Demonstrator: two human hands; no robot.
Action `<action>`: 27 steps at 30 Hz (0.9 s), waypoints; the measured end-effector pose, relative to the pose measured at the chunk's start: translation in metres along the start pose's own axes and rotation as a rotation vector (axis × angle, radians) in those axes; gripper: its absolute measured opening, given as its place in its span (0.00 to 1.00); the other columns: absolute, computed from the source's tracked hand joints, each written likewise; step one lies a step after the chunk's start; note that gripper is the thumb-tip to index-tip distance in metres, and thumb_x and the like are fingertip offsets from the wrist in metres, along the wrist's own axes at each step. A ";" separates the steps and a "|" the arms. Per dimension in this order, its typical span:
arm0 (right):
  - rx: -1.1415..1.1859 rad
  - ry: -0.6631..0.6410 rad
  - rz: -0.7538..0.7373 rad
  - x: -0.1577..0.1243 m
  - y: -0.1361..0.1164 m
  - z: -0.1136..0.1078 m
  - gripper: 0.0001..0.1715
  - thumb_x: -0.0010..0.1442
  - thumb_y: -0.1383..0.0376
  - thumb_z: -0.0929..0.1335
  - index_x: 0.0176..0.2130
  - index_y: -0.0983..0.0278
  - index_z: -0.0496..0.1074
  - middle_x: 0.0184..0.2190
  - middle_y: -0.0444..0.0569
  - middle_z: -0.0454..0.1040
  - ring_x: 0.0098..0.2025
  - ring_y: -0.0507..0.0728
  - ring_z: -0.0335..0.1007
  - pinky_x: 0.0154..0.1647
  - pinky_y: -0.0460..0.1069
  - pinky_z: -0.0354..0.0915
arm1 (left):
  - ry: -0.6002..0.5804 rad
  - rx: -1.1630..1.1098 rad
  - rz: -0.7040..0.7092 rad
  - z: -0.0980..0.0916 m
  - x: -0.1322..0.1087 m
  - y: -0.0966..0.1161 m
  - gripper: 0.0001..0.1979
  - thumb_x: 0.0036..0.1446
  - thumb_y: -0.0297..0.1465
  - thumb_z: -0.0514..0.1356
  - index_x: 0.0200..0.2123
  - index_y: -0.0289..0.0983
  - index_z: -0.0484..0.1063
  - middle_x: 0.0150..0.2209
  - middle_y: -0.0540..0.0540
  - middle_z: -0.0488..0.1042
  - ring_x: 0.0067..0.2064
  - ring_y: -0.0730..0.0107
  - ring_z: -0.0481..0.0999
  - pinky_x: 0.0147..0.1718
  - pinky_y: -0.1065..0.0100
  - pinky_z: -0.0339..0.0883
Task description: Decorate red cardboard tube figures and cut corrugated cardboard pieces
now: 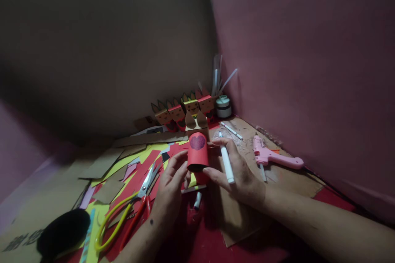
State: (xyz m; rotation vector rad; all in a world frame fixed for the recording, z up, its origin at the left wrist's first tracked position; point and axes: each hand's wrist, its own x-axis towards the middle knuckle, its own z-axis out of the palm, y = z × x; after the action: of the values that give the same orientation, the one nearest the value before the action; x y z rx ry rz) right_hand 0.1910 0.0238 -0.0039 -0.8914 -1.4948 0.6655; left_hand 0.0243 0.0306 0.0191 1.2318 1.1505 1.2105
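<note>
Red paper tube (198, 157) with glittery heart: left hand (169, 191) grip pinches it from seven o'clock; right hand (239, 172) grip clasps tube and white marker (226, 162).

back wall (108, 49): brown, plain, in deep shadow | right wall (308, 49): pink, meets the back wall in a corner | tabletop (327, 197): red, under a brown cardboard sheet (296, 181) | light: dim, no window seen

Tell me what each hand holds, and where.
Left hand and right hand pinch the red tube by its sides; right also holds a white pen mid-barrel.
</note>
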 end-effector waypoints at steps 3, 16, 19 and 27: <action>-0.012 0.011 0.001 0.000 -0.002 -0.001 0.29 0.52 0.64 0.71 0.50 0.62 0.58 0.46 0.56 0.73 0.46 0.62 0.75 0.45 0.58 0.71 | -0.089 0.047 0.022 0.004 -0.005 0.000 0.14 0.58 0.35 0.62 0.47 0.38 0.74 0.38 0.47 0.76 0.39 0.67 0.74 0.36 0.71 0.67; -0.144 0.211 -0.032 0.002 0.008 -0.006 0.24 0.54 0.67 0.70 0.50 0.59 0.62 0.40 0.49 0.77 0.39 0.58 0.78 0.37 0.52 0.74 | -0.216 0.084 -0.001 0.021 0.009 -0.008 0.14 0.59 0.41 0.60 0.39 0.36 0.74 0.24 0.52 0.70 0.26 0.72 0.66 0.28 0.72 0.62; -0.179 0.223 -0.094 0.000 0.010 -0.006 0.25 0.54 0.69 0.70 0.51 0.58 0.63 0.46 0.50 0.76 0.45 0.59 0.77 0.44 0.53 0.74 | -0.185 0.052 0.008 0.019 0.010 -0.009 0.13 0.61 0.40 0.58 0.36 0.36 0.75 0.31 0.49 0.75 0.35 0.68 0.71 0.38 0.70 0.65; -0.237 0.196 -0.062 -0.011 0.003 -0.004 0.27 0.56 0.65 0.70 0.54 0.56 0.62 0.47 0.50 0.76 0.48 0.61 0.76 0.49 0.56 0.73 | -0.410 -0.332 -0.191 0.030 0.010 -0.010 0.16 0.62 0.39 0.58 0.46 0.35 0.77 0.49 0.40 0.77 0.53 0.53 0.72 0.55 0.58 0.61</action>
State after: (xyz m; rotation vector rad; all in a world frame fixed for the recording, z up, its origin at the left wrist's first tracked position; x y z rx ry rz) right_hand 0.1953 0.0159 -0.0122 -1.0544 -1.4360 0.3484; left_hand 0.0544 0.0393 0.0104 1.0282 0.7130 0.9067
